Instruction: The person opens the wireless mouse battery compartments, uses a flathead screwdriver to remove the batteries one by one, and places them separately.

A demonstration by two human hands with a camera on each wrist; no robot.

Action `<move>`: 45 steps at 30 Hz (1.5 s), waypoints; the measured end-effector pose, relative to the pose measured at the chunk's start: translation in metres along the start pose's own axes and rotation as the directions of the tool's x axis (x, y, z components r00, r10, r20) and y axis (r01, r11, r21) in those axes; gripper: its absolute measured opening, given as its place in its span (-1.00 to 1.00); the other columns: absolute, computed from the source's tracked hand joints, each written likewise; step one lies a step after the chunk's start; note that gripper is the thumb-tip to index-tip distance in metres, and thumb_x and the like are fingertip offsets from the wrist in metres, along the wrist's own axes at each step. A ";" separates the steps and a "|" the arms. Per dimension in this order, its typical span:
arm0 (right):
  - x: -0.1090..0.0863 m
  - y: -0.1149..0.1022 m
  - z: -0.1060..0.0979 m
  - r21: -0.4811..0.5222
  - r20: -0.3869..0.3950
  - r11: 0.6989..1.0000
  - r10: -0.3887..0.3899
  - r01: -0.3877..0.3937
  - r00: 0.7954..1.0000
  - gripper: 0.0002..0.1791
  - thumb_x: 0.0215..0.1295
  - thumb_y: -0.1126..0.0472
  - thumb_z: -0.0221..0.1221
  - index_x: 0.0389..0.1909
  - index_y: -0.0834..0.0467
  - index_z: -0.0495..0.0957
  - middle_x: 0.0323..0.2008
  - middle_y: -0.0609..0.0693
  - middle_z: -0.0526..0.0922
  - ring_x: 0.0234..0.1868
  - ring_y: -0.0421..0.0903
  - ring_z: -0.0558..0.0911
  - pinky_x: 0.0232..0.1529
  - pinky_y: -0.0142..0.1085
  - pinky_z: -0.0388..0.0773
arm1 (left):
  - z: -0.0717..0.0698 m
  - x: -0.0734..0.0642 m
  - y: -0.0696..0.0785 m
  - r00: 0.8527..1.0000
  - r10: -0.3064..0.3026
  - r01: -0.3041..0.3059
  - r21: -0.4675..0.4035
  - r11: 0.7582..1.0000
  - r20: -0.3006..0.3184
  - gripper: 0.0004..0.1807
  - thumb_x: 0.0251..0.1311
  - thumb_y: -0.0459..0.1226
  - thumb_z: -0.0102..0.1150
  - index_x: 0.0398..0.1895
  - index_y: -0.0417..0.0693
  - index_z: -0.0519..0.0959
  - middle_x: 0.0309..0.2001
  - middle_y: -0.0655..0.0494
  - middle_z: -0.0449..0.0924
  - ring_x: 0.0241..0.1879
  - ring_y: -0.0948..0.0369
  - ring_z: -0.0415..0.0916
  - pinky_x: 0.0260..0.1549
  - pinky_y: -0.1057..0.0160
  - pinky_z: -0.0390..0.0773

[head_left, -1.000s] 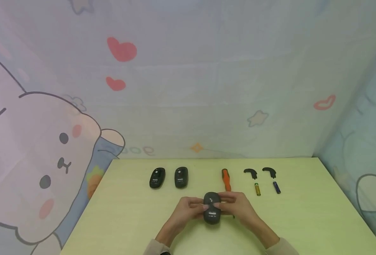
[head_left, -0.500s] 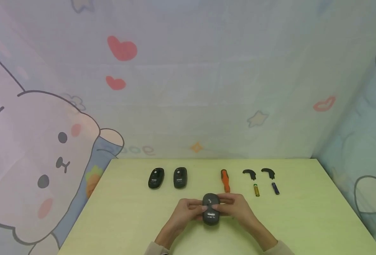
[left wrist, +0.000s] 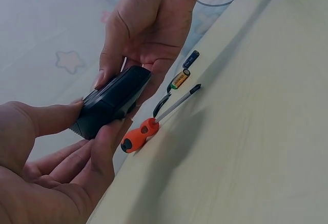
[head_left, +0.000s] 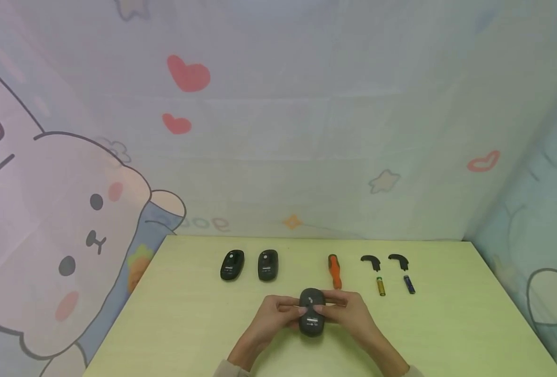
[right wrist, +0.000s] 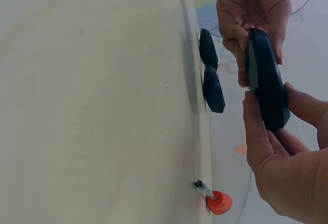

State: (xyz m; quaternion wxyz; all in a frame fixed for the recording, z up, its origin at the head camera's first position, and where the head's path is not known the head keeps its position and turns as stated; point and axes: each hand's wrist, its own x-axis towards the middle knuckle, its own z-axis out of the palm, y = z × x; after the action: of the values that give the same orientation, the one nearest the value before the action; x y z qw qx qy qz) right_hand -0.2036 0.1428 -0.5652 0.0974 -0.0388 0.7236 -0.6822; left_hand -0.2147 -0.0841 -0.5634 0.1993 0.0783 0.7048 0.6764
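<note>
While both hands pinched it between them, the dark mouse (head_left: 312, 318) was held above the near middle of the counter (head_left: 179, 330), printed face up. The left hand (head_left: 272, 317) gripped its left side and the right hand (head_left: 350, 312) its right, thumbs on top, fingers bracing below. Handling it well, I judged, called for even thumb pressure and firm support beneath, since a heavier push on one side could have twisted it free. The dim wrist views did not settle whether any seam had parted. Just beyond the right hand lay an orange-handled screwdriver (head_left: 335, 271), best given clearance. Farther right were a yellow battery (head_left: 381, 286) and a blue battery (head_left: 409, 284), with two curved black pieces (head_left: 399, 261) beyond them; at far left sat two other mice (head_left: 268, 265).
</note>
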 end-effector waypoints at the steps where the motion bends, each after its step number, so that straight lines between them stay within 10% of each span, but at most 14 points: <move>1: 0.000 0.000 0.000 0.000 0.001 1.000 0.000 0.000 1.000 -0.38 0.23 0.14 0.51 0.26 0.31 0.62 0.18 0.29 0.72 0.01 0.00 0.82 -0.05 -0.28 0.83 | 0.000 0.000 0.000 1.000 0.003 -0.003 0.003 1.000 0.002 -0.53 0.35 -0.26 0.36 0.19 -0.44 0.61 -0.06 -0.24 0.81 -0.20 0.22 0.81 -0.16 0.22 0.85; 23: 0.000 0.004 -0.002 0.008 -0.026 1.000 0.017 -0.017 1.000 -0.45 0.29 0.24 0.45 0.24 0.39 0.61 0.17 0.37 0.70 -0.01 -0.02 0.83 -0.07 -0.26 0.84 | 0.002 0.005 0.002 0.999 0.018 -0.020 0.063 0.998 0.034 -0.60 0.34 -0.29 0.36 0.14 -0.38 0.66 -0.06 -0.21 0.82 -0.11 0.13 0.83 -0.14 0.23 0.85; 45: 0.005 -0.006 -0.023 -0.057 0.110 0.997 -0.046 0.052 0.993 -0.54 0.45 0.26 0.29 0.28 0.37 0.57 0.20 0.36 0.68 0.08 0.09 0.79 -0.03 -0.11 0.85 | 0.009 0.003 0.001 0.999 0.012 -0.016 0.084 0.996 0.044 -0.61 0.34 -0.28 0.38 0.14 -0.35 0.67 -0.07 -0.19 0.83 -0.15 0.15 0.83 -0.15 0.23 0.84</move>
State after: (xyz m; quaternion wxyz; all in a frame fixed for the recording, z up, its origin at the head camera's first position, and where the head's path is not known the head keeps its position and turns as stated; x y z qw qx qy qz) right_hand -0.2129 0.1637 -0.5588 0.1187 -0.0965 0.7361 -0.6593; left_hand -0.2141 -0.0749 -0.5628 0.2062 0.1063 0.7277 0.6455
